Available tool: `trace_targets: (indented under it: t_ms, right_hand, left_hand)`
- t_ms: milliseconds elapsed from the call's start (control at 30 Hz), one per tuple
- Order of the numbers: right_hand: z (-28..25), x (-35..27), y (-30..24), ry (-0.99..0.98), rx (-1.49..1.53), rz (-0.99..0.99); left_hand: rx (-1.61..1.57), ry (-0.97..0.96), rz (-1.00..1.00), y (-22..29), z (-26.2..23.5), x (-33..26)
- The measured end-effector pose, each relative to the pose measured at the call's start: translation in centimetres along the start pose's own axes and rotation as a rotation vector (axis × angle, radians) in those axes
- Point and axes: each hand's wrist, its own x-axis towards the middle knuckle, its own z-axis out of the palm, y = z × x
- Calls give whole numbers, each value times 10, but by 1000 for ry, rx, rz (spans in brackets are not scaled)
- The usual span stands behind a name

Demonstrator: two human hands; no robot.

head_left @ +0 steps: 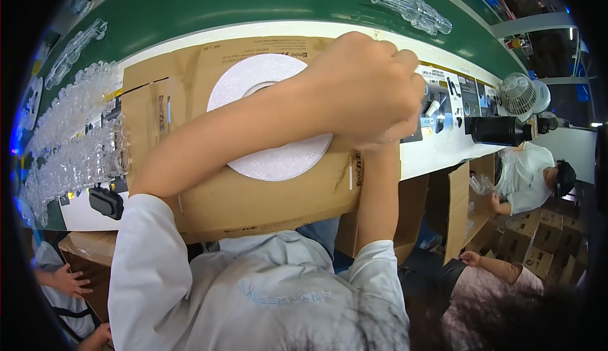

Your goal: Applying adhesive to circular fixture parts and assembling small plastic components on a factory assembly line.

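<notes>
My left forearm reaches across a brown cardboard piece and a white speckled disc with a round centre, like a reel. At the far right corner of the cardboard, my left hand is closed with its fingers curled down. Whatever lies inside those fingers is hidden. My right arm comes up from below along the cardboard's right side. My right hand is almost wholly covered by the left one, so its fingers do not show. The disc lies flat, partly under my left forearm.
Stacked clear plastic trays line the left, near a black case. More clear plastic lies on the green surface. To the right are printed sheets, a black cylinder and a fan. Other people work nearby.
</notes>
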Motion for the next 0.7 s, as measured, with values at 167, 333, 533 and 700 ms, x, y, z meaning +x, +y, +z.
trace_targets:
  t_ms: [167,333,533,700]
  right_hand:
    - [11,-5,16,-7,155,-123]
    - [6,3,10,-71,65,-230]
    - [8,3,13,-91,165,-192]
    - [10,1,10,-87,270,-63]
  left_hand:
    - [61,-59,-116,-3,-1,-5]
    - [59,-91,-141,-5,-1,-5]
    - [43,-83,-148,-9,3,-8]
    - [31,-80,-146,-9,1,-7]
